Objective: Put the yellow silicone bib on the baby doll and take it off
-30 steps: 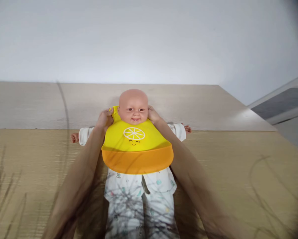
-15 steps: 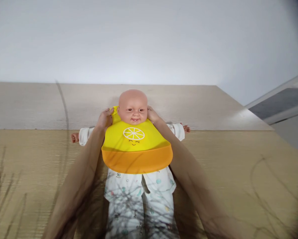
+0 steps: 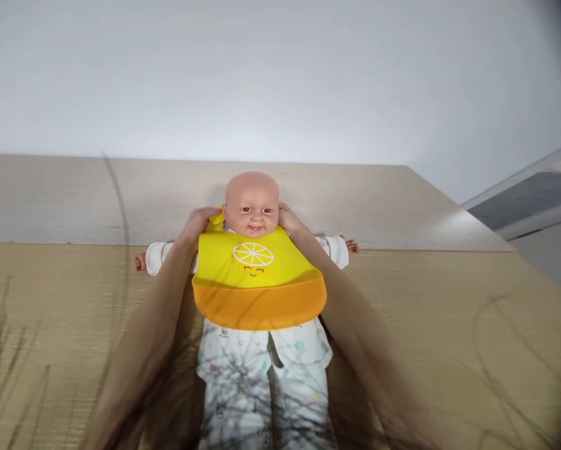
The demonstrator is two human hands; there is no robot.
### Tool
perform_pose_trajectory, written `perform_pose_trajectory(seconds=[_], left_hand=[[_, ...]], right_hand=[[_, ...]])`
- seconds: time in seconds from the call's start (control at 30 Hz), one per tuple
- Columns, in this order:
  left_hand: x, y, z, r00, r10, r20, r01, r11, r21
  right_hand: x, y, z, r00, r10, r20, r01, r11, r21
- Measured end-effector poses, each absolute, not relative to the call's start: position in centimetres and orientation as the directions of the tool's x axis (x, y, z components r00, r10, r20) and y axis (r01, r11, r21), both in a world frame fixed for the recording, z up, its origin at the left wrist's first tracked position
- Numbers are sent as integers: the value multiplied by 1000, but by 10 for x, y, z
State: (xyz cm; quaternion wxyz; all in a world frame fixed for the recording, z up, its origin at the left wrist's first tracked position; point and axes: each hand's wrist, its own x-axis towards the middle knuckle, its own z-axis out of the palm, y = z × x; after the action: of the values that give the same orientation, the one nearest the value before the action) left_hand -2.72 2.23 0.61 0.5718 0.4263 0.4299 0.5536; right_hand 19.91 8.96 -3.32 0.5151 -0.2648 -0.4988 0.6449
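A baby doll in a white patterned sleepsuit lies on its back on a light wooden table, head away from me. A yellow bib with an orange catch pocket and a lemon print covers its chest. My left hand is closed on the bib's neck strap beside the doll's head, on the left. My right hand grips the other strap end on the right, its fingers partly hidden behind the doll's neck.
A paler wooden surface runs behind the table up to a white wall. At the far right a grey sloping panel shows. Loose strands of hair blur the lower part of the view.
My left hand has shifted slightly inward along the bib strap toward the doll's neck. The doll and bib sit a touch lower in view. Otherwise nothing moved.
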Motion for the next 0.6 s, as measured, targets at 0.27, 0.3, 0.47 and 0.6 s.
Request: perform_pose_trajectory(seconds=[0.27, 0.3, 0.47, 0.6], left_hand=[[-37, 19, 2, 26, 999, -32, -38, 33, 999], [-38, 20, 1, 3, 999, -40, 15, 40, 999], [-45, 23, -1, -63, 996, -57, 243, 71, 967], [-48, 23, -4, -49, 997, -65, 200, 73, 977]], right_hand=[[200, 93, -37, -366, 907, 210, -404, 49, -913], [200, 93, -36, -353, 912, 210, -395, 58, -917], [199, 92, -34, -308, 937, 167, -398, 32, -917], [198, 93, -36, -324, 937, 131, -419, -18, -908]])
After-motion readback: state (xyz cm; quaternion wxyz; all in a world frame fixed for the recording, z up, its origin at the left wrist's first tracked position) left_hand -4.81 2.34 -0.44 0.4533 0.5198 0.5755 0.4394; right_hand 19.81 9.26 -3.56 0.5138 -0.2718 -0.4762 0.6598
